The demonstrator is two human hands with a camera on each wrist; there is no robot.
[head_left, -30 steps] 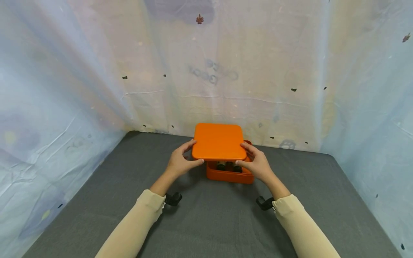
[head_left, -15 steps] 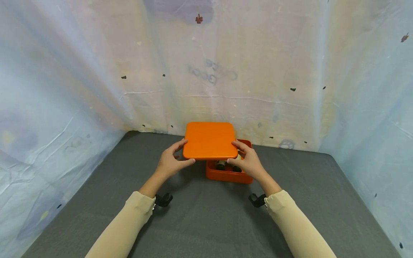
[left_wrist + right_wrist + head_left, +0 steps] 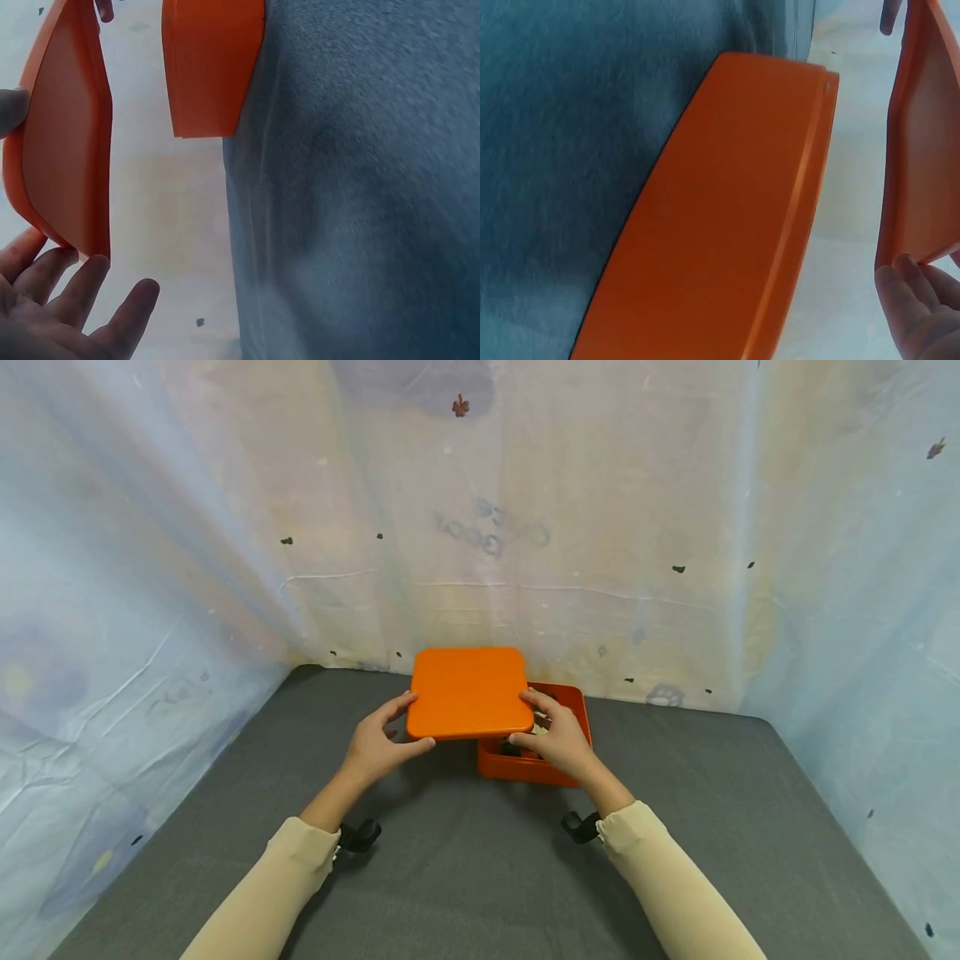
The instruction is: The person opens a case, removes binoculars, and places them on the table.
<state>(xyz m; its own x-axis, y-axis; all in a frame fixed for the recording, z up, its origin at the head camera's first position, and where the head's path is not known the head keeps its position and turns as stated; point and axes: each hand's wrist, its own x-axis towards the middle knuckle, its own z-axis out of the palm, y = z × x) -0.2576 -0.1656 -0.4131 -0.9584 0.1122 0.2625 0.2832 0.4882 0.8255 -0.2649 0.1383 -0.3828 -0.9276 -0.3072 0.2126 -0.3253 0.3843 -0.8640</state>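
Observation:
An orange lid [image 3: 470,693], flat with rounded corners, is held up between both hands. My left hand [image 3: 372,747] grips its left edge, thumb at the near corner; the left wrist view shows the lid's hollow underside [image 3: 64,142] and the fingers [image 3: 82,289] at its rim. My right hand [image 3: 558,739] grips the right edge, fingertips on the rim in the right wrist view. Below and to the right stands a darker orange box [image 3: 525,768], uncovered on its right side. Its contents are mostly hidden by the lid and my right hand; something dark and something pale show inside.
The box stands on a grey cloth-covered table [image 3: 472,877]. A pale patterned sheet [image 3: 600,485] hangs behind the table and along both sides, close beyond the box. Black straps with a curved piece [image 3: 360,835] sit at both wrists.
Both hands have carried the lid leftward off the box, uncovering more of its right side. The box has stayed in place.

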